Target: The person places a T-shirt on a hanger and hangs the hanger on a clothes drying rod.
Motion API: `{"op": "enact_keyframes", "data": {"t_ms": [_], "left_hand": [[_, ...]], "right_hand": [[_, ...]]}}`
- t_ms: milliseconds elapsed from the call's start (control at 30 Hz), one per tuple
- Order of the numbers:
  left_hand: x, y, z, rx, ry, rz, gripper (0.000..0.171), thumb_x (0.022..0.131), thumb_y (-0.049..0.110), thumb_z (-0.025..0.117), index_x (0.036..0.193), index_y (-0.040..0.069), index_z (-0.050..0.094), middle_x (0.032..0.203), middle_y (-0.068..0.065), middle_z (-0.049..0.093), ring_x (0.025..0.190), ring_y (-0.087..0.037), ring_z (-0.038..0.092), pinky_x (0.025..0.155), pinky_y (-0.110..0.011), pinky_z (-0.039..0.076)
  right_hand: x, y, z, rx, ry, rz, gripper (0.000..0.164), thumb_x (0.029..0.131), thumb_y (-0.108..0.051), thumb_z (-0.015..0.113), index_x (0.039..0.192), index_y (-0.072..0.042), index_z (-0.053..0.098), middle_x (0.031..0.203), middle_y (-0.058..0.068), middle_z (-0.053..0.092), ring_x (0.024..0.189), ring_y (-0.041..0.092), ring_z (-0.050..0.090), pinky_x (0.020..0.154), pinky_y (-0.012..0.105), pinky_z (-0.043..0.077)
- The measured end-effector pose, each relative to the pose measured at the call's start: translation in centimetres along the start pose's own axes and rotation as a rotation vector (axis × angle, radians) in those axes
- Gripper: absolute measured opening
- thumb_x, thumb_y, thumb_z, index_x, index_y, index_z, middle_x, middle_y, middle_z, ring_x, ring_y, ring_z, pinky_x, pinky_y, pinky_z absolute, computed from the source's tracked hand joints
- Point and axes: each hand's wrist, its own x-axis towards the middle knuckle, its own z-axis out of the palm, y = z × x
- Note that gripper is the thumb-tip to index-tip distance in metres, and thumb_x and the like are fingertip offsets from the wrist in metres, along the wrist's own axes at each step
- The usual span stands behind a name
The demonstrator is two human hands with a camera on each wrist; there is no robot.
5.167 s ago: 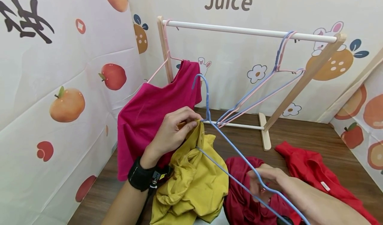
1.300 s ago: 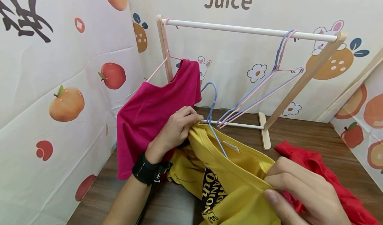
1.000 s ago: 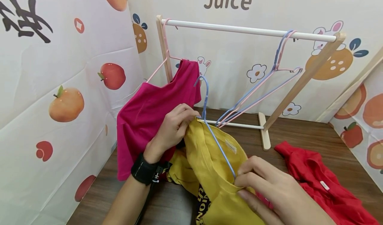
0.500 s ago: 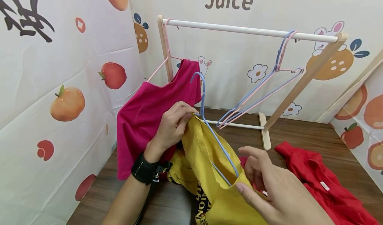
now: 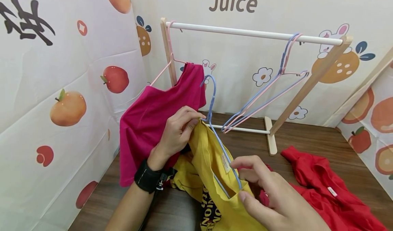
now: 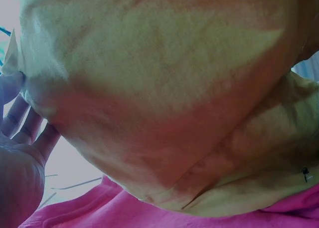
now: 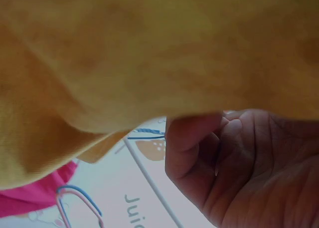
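Note:
A yellow T-shirt (image 5: pixel 208 176) with a dark printed patch hangs from my left hand (image 5: pixel 181 127). That hand pinches its neckline at one shoulder, together with the blue hanger (image 5: pixel 212 104) just below the hook. The hanger's arms run down inside the neck opening, beside a white label (image 5: pixel 225 163). At the other side of the neckline, my right hand (image 5: pixel 270 193) has its thumb at the collar edge and its curled fingers behind, the index fingertip by the hanger. In the right wrist view, yellow cloth hides part of the curled fingers (image 7: pixel 192 150).
A magenta T-shirt (image 5: pixel 159 118) hangs on a pink hanger (image 5: pixel 161 72) at the left of the rack (image 5: pixel 245 31). Blue and pink hangers (image 5: pixel 261 96) hang at the right. Red clothing (image 5: pixel 325 186) lies on the brown tabletop (image 5: pixel 245 144); dark red cloth shows behind my right hand.
Earlier the hanger's lower part lay outside the yellow T-shirt; now it is inside the neckline. The right hand has moved from the hanger's far end to the collar, closing in on it lately.

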Motion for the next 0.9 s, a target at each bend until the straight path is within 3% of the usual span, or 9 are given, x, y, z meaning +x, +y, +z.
{"op": "enact_keyframes", "data": {"t_ms": [67,300,533,667,733,800,900], "left_hand": [[0.0,0.0,0.0,-0.015,0.006,-0.005,0.017,0.099,0.001,0.062,0.109,0.006,0.074,0.103,-0.007,0.068,0.096,-0.016,0.063,0.083,-0.024,0.054],[0.0,0.0,0.0,-0.045,0.016,-0.013,0.018,0.097,-0.001,0.063,0.11,0.007,0.073,0.104,-0.007,0.069,0.098,-0.016,0.065,0.085,-0.025,0.054],[0.2,-0.5,-0.2,-0.07,0.016,-0.029,0.018,0.097,0.0,0.064,0.111,0.007,0.073,0.103,-0.006,0.07,0.098,-0.016,0.065,0.086,-0.025,0.055],[0.1,-1.0,-0.3,-0.062,0.022,-0.051,0.017,0.097,0.0,0.064,0.11,0.007,0.073,0.103,-0.006,0.071,0.097,-0.016,0.065,0.087,-0.025,0.054],[0.0,-1.4,-0.4,-0.062,0.026,-0.065,0.016,0.097,0.001,0.064,0.109,0.007,0.073,0.102,-0.006,0.071,0.096,-0.016,0.065,0.087,-0.025,0.054],[-0.1,-1.7,-0.4,-0.059,0.024,-0.077,0.016,0.098,0.001,0.064,0.109,0.007,0.073,0.102,-0.006,0.071,0.095,-0.016,0.065,0.087,-0.024,0.053],[-0.3,-2.1,-0.6,-0.051,0.016,-0.093,0.015,0.098,0.002,0.063,0.109,0.007,0.073,0.103,-0.006,0.071,0.095,-0.015,0.064,0.087,-0.024,0.052]], "right_hand": [[0.2,-0.1,0.1,0.044,0.014,0.001,0.054,0.096,0.002,0.063,0.14,-0.02,0.043,0.117,-0.011,0.072,0.101,0.007,0.068,0.08,0.022,0.052],[0.7,-0.1,0.3,0.209,0.022,-0.05,0.05,0.094,0.011,0.058,0.136,-0.012,0.044,0.114,0.001,0.071,0.097,0.015,0.07,0.076,0.027,0.059],[0.3,0.6,0.3,0.303,0.049,-0.068,0.051,0.094,0.017,0.053,0.138,-0.008,0.044,0.118,0.009,0.07,0.101,0.018,0.069,0.076,0.029,0.06],[-1.0,3.0,0.3,0.392,0.035,-0.047,0.051,0.098,0.013,0.05,0.144,-0.005,0.041,0.124,0.015,0.067,0.103,0.026,0.069,0.069,0.034,0.06],[-2.1,5.7,0.2,0.424,0.019,-0.045,0.053,0.099,0.01,0.05,0.148,-0.003,0.036,0.132,0.018,0.063,0.108,0.029,0.067,0.067,0.035,0.059],[-2.9,7.2,0.0,0.437,0.015,-0.028,0.054,0.1,0.008,0.05,0.15,-0.003,0.035,0.136,0.019,0.06,0.109,0.031,0.067,0.067,0.036,0.059],[-3.2,7.2,-0.3,0.45,0.043,-0.092,0.053,0.096,0.016,0.048,0.147,0.004,0.037,0.131,0.022,0.061,0.102,0.029,0.068,0.063,0.034,0.058]]}}
